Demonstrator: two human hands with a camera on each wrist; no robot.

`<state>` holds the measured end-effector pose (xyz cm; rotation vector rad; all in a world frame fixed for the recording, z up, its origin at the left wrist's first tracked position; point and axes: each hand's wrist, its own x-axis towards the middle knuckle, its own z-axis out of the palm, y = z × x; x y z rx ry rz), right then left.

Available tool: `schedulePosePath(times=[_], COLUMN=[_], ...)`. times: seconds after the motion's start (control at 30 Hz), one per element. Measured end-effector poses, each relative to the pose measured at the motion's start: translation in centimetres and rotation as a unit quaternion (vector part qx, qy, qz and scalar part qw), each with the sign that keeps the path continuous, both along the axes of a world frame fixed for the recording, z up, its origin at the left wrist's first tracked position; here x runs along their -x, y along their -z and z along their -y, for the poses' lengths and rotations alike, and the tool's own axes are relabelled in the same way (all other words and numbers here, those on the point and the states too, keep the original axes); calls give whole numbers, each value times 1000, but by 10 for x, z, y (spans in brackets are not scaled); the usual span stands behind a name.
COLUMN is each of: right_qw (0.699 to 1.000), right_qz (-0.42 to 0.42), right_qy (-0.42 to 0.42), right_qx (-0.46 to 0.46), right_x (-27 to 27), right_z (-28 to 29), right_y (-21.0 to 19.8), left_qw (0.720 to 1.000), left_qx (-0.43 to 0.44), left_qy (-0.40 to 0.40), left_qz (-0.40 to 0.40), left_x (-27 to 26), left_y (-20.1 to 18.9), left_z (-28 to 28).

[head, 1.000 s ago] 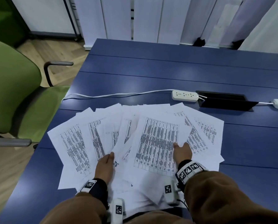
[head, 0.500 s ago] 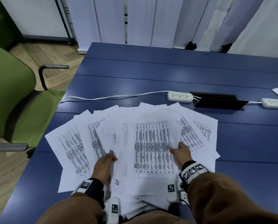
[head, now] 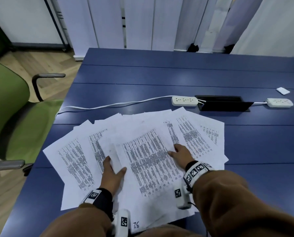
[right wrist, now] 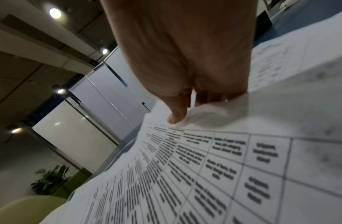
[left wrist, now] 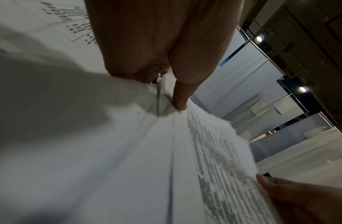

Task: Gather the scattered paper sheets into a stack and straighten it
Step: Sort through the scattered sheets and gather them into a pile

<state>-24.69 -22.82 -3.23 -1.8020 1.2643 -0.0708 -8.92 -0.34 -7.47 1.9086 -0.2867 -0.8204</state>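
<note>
Several printed paper sheets lie fanned out and overlapping on the near part of the blue table. My left hand is at the left edge of the middle sheets. Its thumb lies on top and its fingers are tucked under them, which the left wrist view shows as a pinch. My right hand is at the right edge of the top sheet. In the right wrist view its thumb presses on the printed table and its fingers reach under the lifted edge.
Behind the sheets lie a white power strip with its cord, a black cable box and a second strip. A small white card sits far right. A green chair stands off the table's left edge.
The top sheet has turned and slid leftward over the middle of the fan. My left hand has gone from lying flat to pinching the sheets' edge; my right hand followed the top sheet's right edge.
</note>
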Motion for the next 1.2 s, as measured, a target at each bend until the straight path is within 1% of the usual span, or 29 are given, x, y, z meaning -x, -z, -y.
schedulePosePath(times=[0.03, 0.07, 0.1, 0.13, 0.17, 0.2, 0.27, 0.33, 0.37, 0.43, 0.47, 0.5, 0.57, 0.6, 0.63, 0.67, 0.73, 0.77, 0.87, 0.93, 1.0, 1.07, 1.1, 1.17, 1.2], right_qw=[999, 996, 987, 975, 966, 964, 972, 981, 988, 998, 999, 998, 983, 975, 974, 978, 992, 994, 998, 999, 999, 997, 997, 991, 986], right_qz=[-16, -53, -112, -177, -222, -236, -213, -178, -137, -56, -41, -52, -138, -172, -185, -178, -94, -60, -53, -39, -15, 14, 34, 95, 139], right_qy=[20, 54, 85, 95, 83, 58, 7, -34, -44, -37, -10, 26, 91, 102, 98, 85, 84, 84, 37, 28, 48, 60, 53, 45, 51], right_qx=[21, 51, 79, 97, 106, 106, 99, 72, 47, -16, -13, 17, 84, 93, 89, 72, 3, -23, -25, -19, -5, 35, 54, 79, 77], right_x=[0, 1, 5, 9, 11, 13, 10, 8, 8, 12, 17, 23, 37, 44, 50, 54, 53, 49, 34, 28, 28, 32, 35, 39, 40], right_z=[-6, -12, -18, -24, -30, -37, -50, -56, -53, -41, -33, -21, 1, 10, 17, 22, 24, 22, 12, 9, 12, 18, 22, 28, 30], right_y=[6, 8, 9, 9, 7, 8, 10, 11, 13, 11, 9, 9, 5, 5, 7, 7, 14, 19, 27, 26, 15, -9, -23, -53, -66], left_qw=[1000, 999, 999, 997, 996, 996, 993, 991, 991, 989, 987, 986, 986, 985, 983, 979, 974, 973, 975, 979, 980, 981, 981, 982, 982], left_qx=[7, 13, 19, 22, 27, 36, 60, 67, 69, 70, 72, 78, 88, 98, 106, 125, 145, 140, 130, 114, 103, 98, 95, 92, 94], left_qy=[-14, -32, -51, -68, -79, -80, -72, -67, -68, -78, -81, -83, -76, -72, -74, -75, -72, -79, -66, -57, -51, -49, -49, -47, -51], left_qz=[3, -1, -4, -11, -18, -32, -69, -92, -94, -103, -115, -120, -117, -123, -132, -142, -161, -164, -169, -162, -162, -161, -161, -159, -155], left_x=[0, -1, -2, -3, -2, 1, 11, 21, 22, 17, 11, 6, -2, -5, -8, -9, -9, -9, -9, -11, -13, -12, -12, -11, -9], left_y=[3, 5, 6, 9, 10, 11, 12, 14, 16, 23, 31, 32, 32, 30, 29, 26, 22, 23, 30, 34, 37, 38, 39, 35, 30], left_z=[0, 0, 0, 0, 2, 5, 12, 19, 19, 14, 9, 4, -6, -10, -13, -16, -21, -23, -25, -27, -28, -28, -27, -26, -24])
